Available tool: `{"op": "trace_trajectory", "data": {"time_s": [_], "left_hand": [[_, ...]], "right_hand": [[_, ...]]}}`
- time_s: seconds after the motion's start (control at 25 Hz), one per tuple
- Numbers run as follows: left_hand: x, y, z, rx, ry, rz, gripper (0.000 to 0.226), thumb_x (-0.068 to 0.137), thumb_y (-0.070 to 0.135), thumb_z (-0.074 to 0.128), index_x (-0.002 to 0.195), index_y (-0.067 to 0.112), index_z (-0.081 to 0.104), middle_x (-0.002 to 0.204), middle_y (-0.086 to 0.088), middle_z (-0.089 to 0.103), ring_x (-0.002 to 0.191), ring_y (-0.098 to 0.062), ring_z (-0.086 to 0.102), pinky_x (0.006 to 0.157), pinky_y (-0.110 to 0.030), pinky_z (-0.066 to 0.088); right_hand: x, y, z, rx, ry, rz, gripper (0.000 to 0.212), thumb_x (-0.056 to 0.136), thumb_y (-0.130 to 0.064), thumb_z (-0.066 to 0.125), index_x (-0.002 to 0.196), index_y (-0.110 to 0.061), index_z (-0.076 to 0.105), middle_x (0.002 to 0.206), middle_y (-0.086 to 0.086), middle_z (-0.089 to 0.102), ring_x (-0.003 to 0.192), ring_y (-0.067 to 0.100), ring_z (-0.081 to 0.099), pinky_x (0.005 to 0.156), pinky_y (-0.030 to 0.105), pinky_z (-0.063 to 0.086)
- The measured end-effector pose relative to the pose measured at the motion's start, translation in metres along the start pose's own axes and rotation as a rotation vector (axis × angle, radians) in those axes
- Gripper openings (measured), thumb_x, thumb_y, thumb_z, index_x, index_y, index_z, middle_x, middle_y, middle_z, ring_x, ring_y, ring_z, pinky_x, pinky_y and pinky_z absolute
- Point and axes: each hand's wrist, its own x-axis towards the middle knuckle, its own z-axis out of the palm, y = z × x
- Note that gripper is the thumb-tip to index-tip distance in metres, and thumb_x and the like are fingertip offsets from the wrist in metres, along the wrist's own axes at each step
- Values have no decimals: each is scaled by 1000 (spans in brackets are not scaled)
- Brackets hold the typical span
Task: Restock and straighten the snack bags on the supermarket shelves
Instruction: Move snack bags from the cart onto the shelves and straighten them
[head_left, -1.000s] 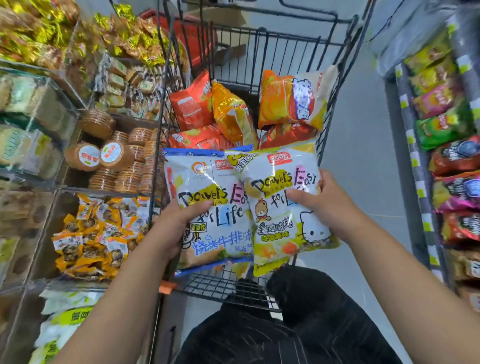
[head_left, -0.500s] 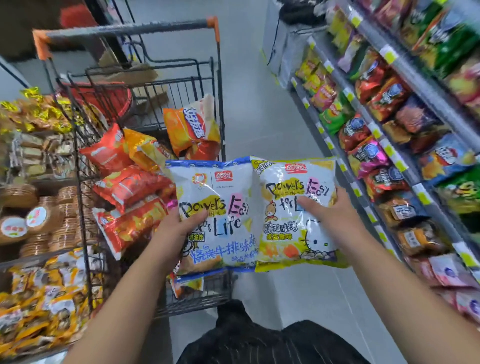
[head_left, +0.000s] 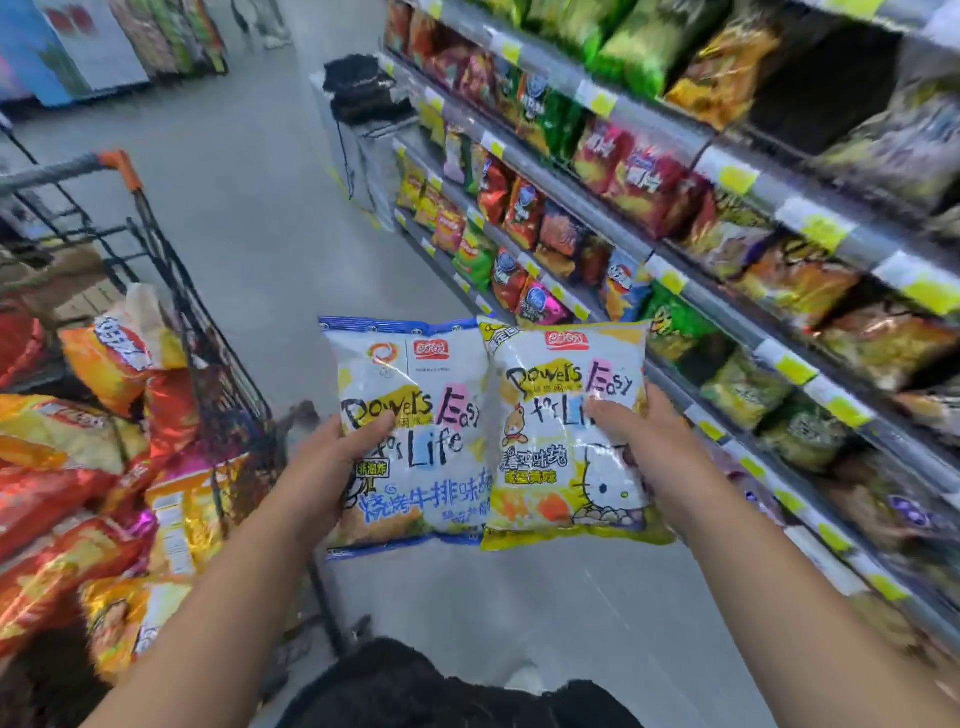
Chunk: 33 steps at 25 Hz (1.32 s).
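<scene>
I hold two white snack bags side by side over the aisle floor. My left hand (head_left: 332, 467) grips the blue-edged bag (head_left: 410, 395) by its left side, thumb on the front. My right hand (head_left: 644, 447) grips the yellow-edged bag (head_left: 556, 415) by its right side; this bag overlaps the blue one slightly. Both bags are upright, facing me. The snack shelves (head_left: 727, 156) run along the right, packed with red, green and orange bags, close beside my right hand.
A wire shopping cart (head_left: 171, 270) with an orange-tipped handle stands at the left, filled with orange and red snack bags (head_left: 109, 353). Grey aisle floor (head_left: 249, 208) stretches ahead. A dark basket-like object (head_left: 363, 93) sits at the shelf's far end.
My view has swung right, from the cart toward the snack shelves. Both hands keep the same grip on the two bags, which now sit over the aisle beside the shelves.
</scene>
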Motion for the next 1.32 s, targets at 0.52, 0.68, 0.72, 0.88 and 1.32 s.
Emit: {"op": "trace_trajectory", "data": {"time_s": [0.52,0.68,0.72,0.88,1.32], "left_hand": [[106,137,186,104,-295,119,30,89,25,63,117,15,63,105,-14,74,89,-31,73,62,-42,61],[162,198,226,144,-384,183,34,89,28,64,120,16,63,108,-12,74,92,-31,73,68,-42,61],[178,215,235,154,-403,192,39,84,33,68,120,17,64,109,-12,74,95,-32,72,73,-45,60],[230,272,268,242,-473,252,83,52,67,85,124,32,62,129,-1,65,121,-31,58,102,-57,44],[267,349,421,249,-737,371,32,88,37,66,116,23,65,102,-2,76,92,-24,74,73,-37,60]], "right_hand": [[11,-103,-150,196,292,-233,78,68,-46,77,137,-29,45,117,-6,69,93,17,72,74,39,59],[42,-156,-163,207,425,-306,85,57,-52,77,135,-31,47,118,-6,68,100,22,69,87,48,56],[50,-169,-167,203,456,-327,87,56,-54,78,134,-31,47,119,-6,67,102,23,68,89,50,54],[74,-214,-183,208,570,-389,70,62,-49,74,126,-30,52,112,-6,70,96,21,70,80,45,58],[100,-289,-287,212,845,-488,52,83,-37,72,129,-24,52,113,-3,70,91,18,70,67,33,55]]}}
